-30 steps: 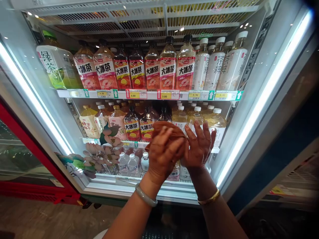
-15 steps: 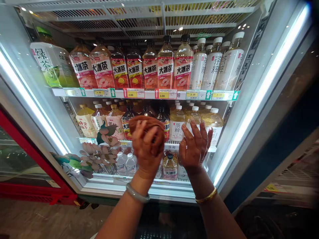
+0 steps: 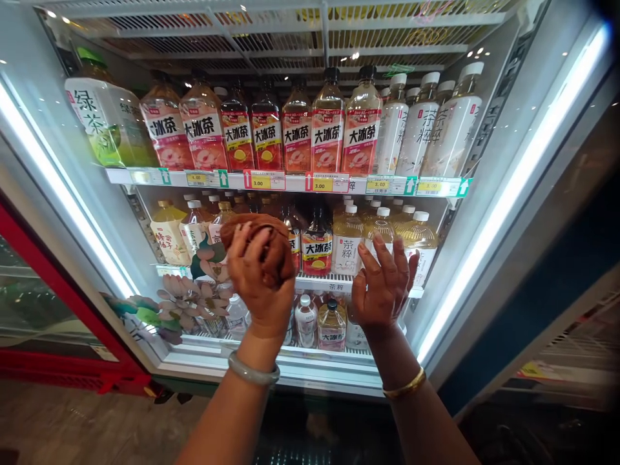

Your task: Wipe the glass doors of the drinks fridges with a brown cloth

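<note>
A crumpled brown cloth (image 3: 278,248) is bunched in my left hand (image 3: 256,278), whose fingers are closed around it. A pale bangle circles that wrist. To the right, my right hand (image 3: 384,281) is raised with its fingers stretched out and nothing in them; a gold bracelet is on that wrist. Both hands are in front of a clear glass door, through which shelved drinks show. Whether either hand touches the glass, I cannot tell. Behind the left hand, part of the middle row is hidden. A lemon iced tea bottle (image 3: 317,245) shows between the hands.
Iced tea bottles (image 3: 328,132) and a large green tea bottle (image 3: 109,123) stand on the upper shelf above price tags (image 3: 264,183). Flower decals (image 3: 194,298) sit at lower left. Bright light strips (image 3: 513,194) run down the sides. A red-framed cooler (image 3: 62,290) adjoins at left.
My left hand has moved left with the cloth, uncovering a lemon iced tea bottle. My right hand stays nearly in place, fingers still spread.
</note>
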Motion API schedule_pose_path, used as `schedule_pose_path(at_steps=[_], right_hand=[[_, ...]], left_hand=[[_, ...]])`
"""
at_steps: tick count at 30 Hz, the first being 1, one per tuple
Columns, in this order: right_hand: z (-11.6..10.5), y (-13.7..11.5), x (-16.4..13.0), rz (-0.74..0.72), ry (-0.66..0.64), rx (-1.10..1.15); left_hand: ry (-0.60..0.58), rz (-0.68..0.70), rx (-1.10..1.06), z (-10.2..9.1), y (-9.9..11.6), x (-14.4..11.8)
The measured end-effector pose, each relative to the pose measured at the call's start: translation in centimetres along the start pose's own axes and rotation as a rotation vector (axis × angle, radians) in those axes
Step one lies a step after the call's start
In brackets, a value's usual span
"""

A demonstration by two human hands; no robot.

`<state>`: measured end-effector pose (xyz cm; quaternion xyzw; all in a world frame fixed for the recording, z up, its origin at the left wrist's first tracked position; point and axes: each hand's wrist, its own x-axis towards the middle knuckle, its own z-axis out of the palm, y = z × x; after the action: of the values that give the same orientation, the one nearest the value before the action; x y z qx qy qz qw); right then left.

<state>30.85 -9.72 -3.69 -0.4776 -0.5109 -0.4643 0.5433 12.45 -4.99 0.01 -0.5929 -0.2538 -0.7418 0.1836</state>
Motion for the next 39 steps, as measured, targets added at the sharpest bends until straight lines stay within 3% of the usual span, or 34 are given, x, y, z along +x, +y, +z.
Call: schedule_pose_path(at_steps=[5,7,10,13,15,22,26,30,32,39], right_hand=[[-0.1,0.2,-0.2,0.011,-0.028,0.000],[-0.1,0.3,-0.3,0.014,-0.027,-0.006],[-0.1,0.2,-0.3,0.005,-0.024,-0.006],[0.0,0.1,-0.2,-0.002,-0.007,0.004],[0.0,0.1,-0.2,-0.001,-0.002,0.008],[-0.3,0.4,-0.3,0.003,-0.032,0.025],[-0.3,0.4,-0.3,0.006,-0.016,0.025],[-0.1,0.3,-0.2,-0.003,-0.012,0.020],[-0.1,0.2,-0.1,-0.007,-0.007,0.021],[-0.3,0.4,-0.3,0.005,-0.026,0.029]], left_hand=[[-0.240,0.182,-0.092,1.5,3.4,-4.7],[-0.300,0.256,-0.118,1.8,3.9,-5.3],[-0.274,0.220,-0.108,1.4,3.1,-3.7],[-0.137,0.083,-0.038,0.8,1.9,-1.4],[-0.084,0.026,-0.010,0.8,1.9,-1.2],[-0.250,0.149,-0.110,2.3,5.7,-6.7],[-0.292,0.222,-0.115,1.8,4.4,-4.6],[-0.040,-0.013,-0.008,0.9,2.1,-0.9],[0.000,-0.073,0.001,0.9,2.1,-0.9],[-0.300,0.200,-0.179,2.2,5.4,-5.5]])
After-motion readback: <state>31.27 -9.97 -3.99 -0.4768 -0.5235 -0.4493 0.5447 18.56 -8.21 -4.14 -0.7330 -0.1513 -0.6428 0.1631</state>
